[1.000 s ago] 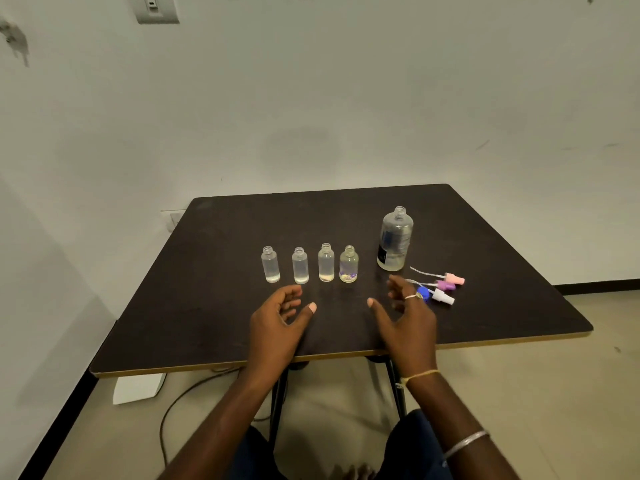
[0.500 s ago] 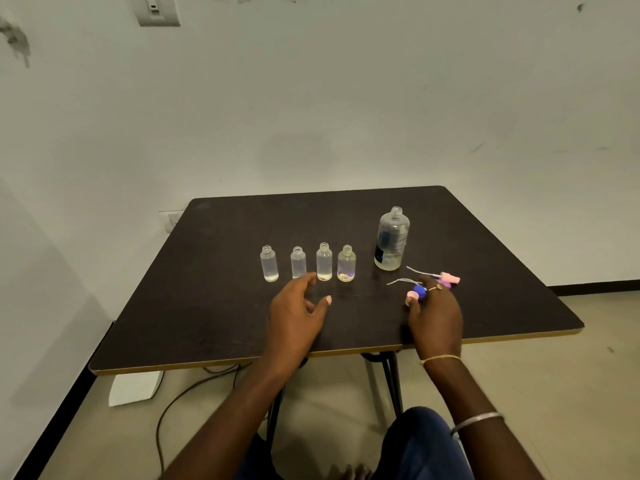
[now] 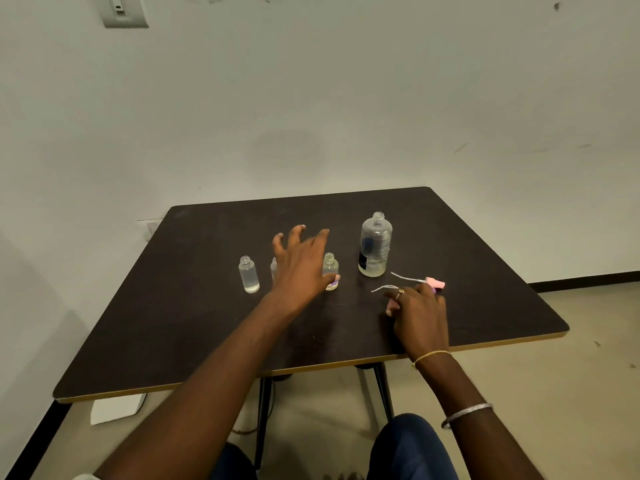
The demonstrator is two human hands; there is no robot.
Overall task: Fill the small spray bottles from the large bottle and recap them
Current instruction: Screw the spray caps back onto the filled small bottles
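Observation:
A row of small clear uncapped bottles stands mid-table: the leftmost [image 3: 248, 275], a second [image 3: 273, 269] mostly hidden, and the rightmost [image 3: 330, 270]. My left hand [image 3: 299, 265] hovers over the row with its fingers spread, holds nothing, and hides the bottle between those two. The large clear bottle [image 3: 375, 247], uncapped and holding a little liquid, stands to the right. In front of it lies a pink spray cap [image 3: 435, 283] with its white tube. My right hand [image 3: 420, 313] lies over the other spray caps with fingers bent down; a tube [image 3: 381, 288] sticks out from under it.
The dark table [image 3: 207, 306] has a light front edge close to my knees. A white wall stands right behind it. A white block [image 3: 116, 408] and a cable lie on the floor under the table's left side.
My left hand has moved forward from the table's front and now spreads over the small bottles. My right hand has slid onto the spray caps and now covers the blue one.

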